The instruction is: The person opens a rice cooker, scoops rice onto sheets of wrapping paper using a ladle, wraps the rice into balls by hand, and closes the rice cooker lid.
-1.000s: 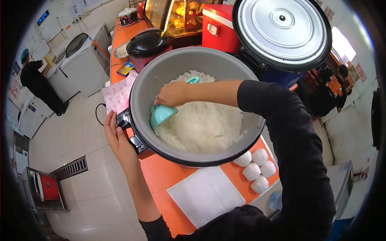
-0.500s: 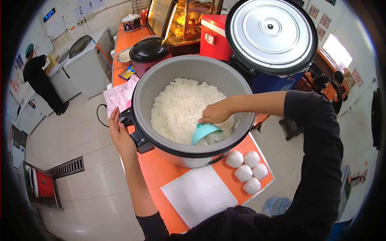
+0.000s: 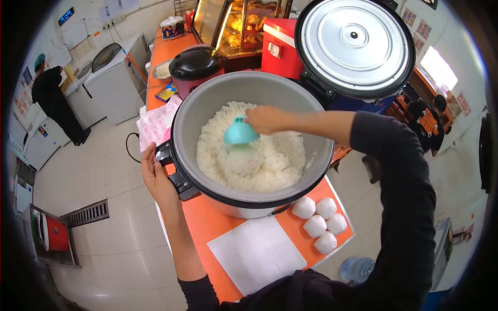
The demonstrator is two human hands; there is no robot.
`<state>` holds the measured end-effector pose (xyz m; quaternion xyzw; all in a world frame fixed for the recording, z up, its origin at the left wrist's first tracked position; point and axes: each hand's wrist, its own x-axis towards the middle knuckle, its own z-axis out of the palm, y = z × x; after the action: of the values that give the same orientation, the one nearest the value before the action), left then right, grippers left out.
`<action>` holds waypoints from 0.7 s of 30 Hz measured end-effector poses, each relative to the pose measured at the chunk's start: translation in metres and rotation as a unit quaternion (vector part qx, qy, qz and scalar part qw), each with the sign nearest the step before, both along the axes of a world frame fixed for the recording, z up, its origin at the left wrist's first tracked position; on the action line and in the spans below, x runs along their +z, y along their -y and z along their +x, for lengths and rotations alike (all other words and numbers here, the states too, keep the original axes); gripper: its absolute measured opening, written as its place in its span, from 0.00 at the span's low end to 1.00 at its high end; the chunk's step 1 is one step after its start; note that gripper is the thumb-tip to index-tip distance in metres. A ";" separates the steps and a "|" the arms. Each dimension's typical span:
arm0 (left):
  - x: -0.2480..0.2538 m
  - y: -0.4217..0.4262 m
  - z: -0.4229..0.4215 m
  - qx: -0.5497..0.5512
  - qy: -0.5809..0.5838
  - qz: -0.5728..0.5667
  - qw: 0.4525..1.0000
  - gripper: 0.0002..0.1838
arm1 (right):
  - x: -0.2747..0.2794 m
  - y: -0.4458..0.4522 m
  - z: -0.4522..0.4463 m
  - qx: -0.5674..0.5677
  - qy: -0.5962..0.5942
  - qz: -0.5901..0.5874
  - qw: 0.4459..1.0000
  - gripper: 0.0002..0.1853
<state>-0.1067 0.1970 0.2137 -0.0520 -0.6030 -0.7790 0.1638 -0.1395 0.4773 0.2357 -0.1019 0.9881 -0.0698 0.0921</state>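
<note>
White rice [image 3: 280, 160] fills the bottom of a large cooker [image 3: 194, 111] with a grey inner wall. Above the rice, my right hand [image 3: 264, 120] is closed on a turquoise scoop [image 3: 241, 132], which is tipped bowl side down. A rounded mound of rice lies just below the scoop. My left hand [image 3: 154, 168] rests at the black side handle [image 3: 179, 179] of the cooker, its fingers close together and partly hidden. White paper [image 3: 258, 254] lies in front of the cooker, beside several round white wrapped bundles [image 3: 315, 226].
The raised cooker lid [image 3: 354, 46] stands at the back right, beside a red cooler box [image 3: 280, 49]. Behind are a smaller black-lidded cooker [image 3: 197, 63] and a lit food case [image 3: 246, 26]. One person [image 3: 52, 98] stands far left; another [image 3: 428, 124] is at right.
The right hand has lifted the scoop from the front right of the rice, moved it left and back, and turned it over. The left hand has stayed at the handle.
</note>
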 end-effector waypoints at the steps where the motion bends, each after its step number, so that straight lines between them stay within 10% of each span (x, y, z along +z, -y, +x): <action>1: 0.000 0.001 -0.001 0.002 -0.005 -0.008 1.000 0.20 | 0.003 0.002 -0.008 -0.004 0.017 0.046 0.999 0.21; 12: -0.001 -0.001 0.001 0.012 0.000 0.010 1.000 0.19 | 0.009 0.022 0.031 0.090 0.155 0.108 0.978 0.23; 21: 0.001 -0.002 0.002 0.039 0.003 -0.023 0.999 0.18 | 0.039 0.050 0.075 -0.115 0.336 -0.041 0.934 0.30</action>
<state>-0.1050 0.1991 0.2145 -0.0303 -0.6231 -0.7579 0.1908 -0.0645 0.4274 0.2749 0.0382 0.9008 -0.1503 0.4055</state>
